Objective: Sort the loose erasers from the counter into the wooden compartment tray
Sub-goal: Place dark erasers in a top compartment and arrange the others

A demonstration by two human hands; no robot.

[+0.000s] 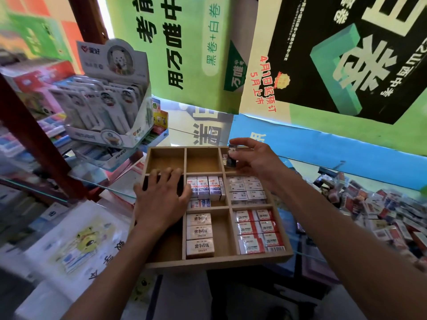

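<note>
Left grip: my left hand point(161, 199) lies flat and released, fingers straight, over the middle-left compartment of the light wooden compartment tray point(215, 259).
Right grip: my right hand point(256, 160) pinches a small dark-wrapped eraser point(231, 155) above the far-right compartment.
Centre compartment: upright white erasers with blue print point(205, 188), just beside my left fingers.
Middle-right compartment: flat white erasers with grey labels point(246, 190).
Near-right compartment: white and red 2B erasers point(258, 232).
Near-centre compartment: three cream erasers point(199, 235) in a column.
Table, right side: a heap of loose wrapped erasers point(381, 215), well apart from the tray.
Left: a white cardboard display box of packaged stationery point(108, 95).
</note>
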